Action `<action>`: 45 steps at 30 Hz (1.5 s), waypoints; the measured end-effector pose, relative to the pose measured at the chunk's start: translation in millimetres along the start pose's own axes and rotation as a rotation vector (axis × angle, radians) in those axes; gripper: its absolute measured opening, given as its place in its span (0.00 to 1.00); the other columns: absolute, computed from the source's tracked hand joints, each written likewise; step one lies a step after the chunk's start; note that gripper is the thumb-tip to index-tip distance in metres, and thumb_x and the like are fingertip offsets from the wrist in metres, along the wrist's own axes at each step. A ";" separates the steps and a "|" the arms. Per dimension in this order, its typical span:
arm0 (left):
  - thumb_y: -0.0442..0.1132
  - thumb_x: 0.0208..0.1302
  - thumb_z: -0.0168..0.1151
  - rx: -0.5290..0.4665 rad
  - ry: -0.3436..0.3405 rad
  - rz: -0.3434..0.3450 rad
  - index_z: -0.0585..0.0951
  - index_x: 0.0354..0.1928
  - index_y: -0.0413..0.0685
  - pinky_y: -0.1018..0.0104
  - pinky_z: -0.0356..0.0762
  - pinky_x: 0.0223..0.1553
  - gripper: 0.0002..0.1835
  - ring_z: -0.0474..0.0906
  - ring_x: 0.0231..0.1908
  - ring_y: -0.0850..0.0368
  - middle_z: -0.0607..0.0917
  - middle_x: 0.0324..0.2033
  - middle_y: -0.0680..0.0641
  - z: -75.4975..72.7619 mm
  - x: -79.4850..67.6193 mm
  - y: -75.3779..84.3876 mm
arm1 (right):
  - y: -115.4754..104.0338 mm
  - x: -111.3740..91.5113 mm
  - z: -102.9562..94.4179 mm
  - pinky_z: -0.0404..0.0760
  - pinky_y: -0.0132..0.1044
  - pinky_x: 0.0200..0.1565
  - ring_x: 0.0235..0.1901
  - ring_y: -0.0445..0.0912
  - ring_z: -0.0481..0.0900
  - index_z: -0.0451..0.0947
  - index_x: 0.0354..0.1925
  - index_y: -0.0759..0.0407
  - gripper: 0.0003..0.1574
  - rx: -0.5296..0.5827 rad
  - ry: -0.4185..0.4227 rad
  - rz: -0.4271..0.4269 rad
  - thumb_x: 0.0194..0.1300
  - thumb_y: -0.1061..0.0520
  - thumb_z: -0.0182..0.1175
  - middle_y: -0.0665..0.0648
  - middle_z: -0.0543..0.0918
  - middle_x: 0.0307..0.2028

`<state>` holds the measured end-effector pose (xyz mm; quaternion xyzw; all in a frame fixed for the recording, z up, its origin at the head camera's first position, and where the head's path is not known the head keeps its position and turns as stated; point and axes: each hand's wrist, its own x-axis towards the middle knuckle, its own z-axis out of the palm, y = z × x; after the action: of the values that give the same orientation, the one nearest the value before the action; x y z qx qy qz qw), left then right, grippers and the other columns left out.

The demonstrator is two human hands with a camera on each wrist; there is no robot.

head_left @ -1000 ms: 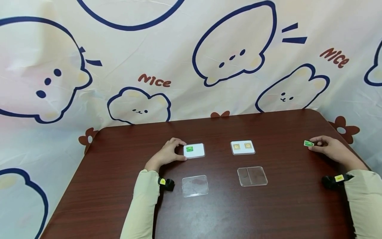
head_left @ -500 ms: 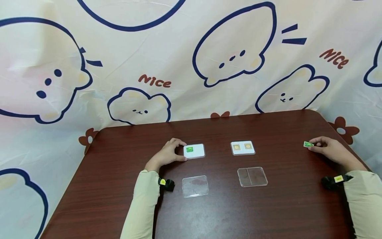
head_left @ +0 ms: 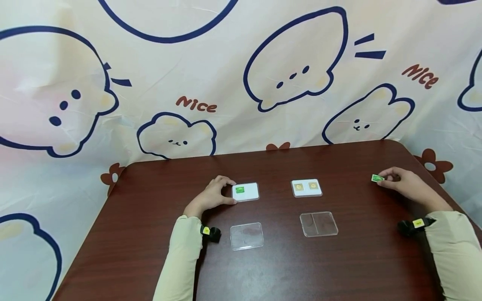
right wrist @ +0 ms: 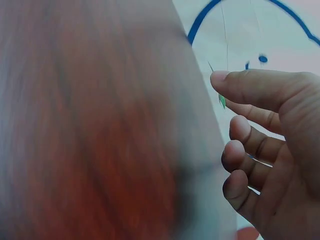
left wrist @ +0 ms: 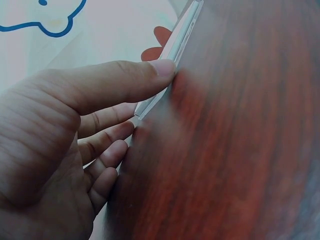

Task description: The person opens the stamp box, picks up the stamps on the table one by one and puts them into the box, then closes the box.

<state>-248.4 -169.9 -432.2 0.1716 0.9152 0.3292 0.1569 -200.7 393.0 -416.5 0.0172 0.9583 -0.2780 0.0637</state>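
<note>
My left hand (head_left: 211, 195) holds the left end of a flat case with a white insert (head_left: 250, 192), thumb at the near edge and a finger at the far one. One green stamp (head_left: 240, 190) lies on that insert's left half; its right half is bare white. In the left wrist view the thumb presses the case's edge (left wrist: 176, 45), seen side-on. Out to the right, my right hand (head_left: 408, 189) pinches a second green stamp (head_left: 377, 178) between thumb and forefinger, above the table. The right wrist view shows this stamp (right wrist: 222, 101) edge-on, mostly behind the thumb.
A second white-insert case (head_left: 306, 193) with two tan stamps (head_left: 313, 185) lies right of the first. Two transparent plastic covers, a left one (head_left: 246, 236) and a right one (head_left: 326, 224), lie nearer on the brown table (head_left: 286, 267). A printed cloth (head_left: 233, 75) hangs behind.
My right hand has moved a little left with the green stamp pinched in it. The left hand stays on the case. The head view has tilted slightly upward.
</note>
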 end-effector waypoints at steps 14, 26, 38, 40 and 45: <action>0.43 0.53 0.73 -0.010 0.005 -0.004 0.74 0.61 0.50 0.46 0.65 0.62 0.32 0.62 0.64 0.45 0.66 0.64 0.45 1.7 -0.6 0.6 | -72.8 14.4 8.9 0.69 0.38 0.37 0.38 0.49 0.70 0.74 0.48 0.62 0.25 -0.022 -0.011 -0.118 0.65 0.44 0.61 0.57 0.72 0.36; 0.43 0.54 0.72 -0.020 0.007 -0.009 0.74 0.61 0.51 0.46 0.65 0.63 0.31 0.62 0.65 0.46 0.66 0.64 0.46 2.9 0.7 0.5 | -143.6 24.3 25.4 0.69 0.34 0.34 0.38 0.49 0.68 0.75 0.46 0.62 0.14 -0.056 -0.059 -0.296 0.63 0.57 0.63 0.56 0.71 0.35; 0.44 0.54 0.73 -0.008 0.004 -0.004 0.74 0.61 0.51 0.46 0.65 0.62 0.31 0.62 0.64 0.45 0.66 0.64 0.45 0.4 0.0 0.6 | -175.4 30.6 50.2 0.69 0.34 0.33 0.35 0.46 0.69 0.76 0.44 0.61 0.12 -0.048 -0.091 -0.412 0.62 0.59 0.64 0.55 0.72 0.33; 0.44 0.54 0.73 -0.006 0.003 -0.005 0.74 0.61 0.51 0.46 0.65 0.62 0.31 0.62 0.64 0.45 0.66 0.64 0.45 0.2 -0.1 0.7 | -181.4 31.4 53.6 0.69 0.34 0.34 0.35 0.46 0.69 0.76 0.43 0.61 0.12 -0.041 -0.101 -0.428 0.62 0.58 0.65 0.55 0.73 0.33; 0.43 0.53 0.73 -0.012 0.002 -0.016 0.74 0.61 0.51 0.46 0.65 0.63 0.31 0.62 0.65 0.46 0.66 0.64 0.46 0.5 0.4 0.9 | -196.8 33.4 63.4 0.70 0.36 0.36 0.35 0.46 0.70 0.77 0.44 0.60 0.11 -0.010 -0.125 -0.455 0.62 0.60 0.64 0.54 0.74 0.32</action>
<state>-248.4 -168.8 -432.1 0.1630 0.9148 0.3333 0.1599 -240.2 192.8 -369.5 -0.2166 0.9331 -0.2810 0.0586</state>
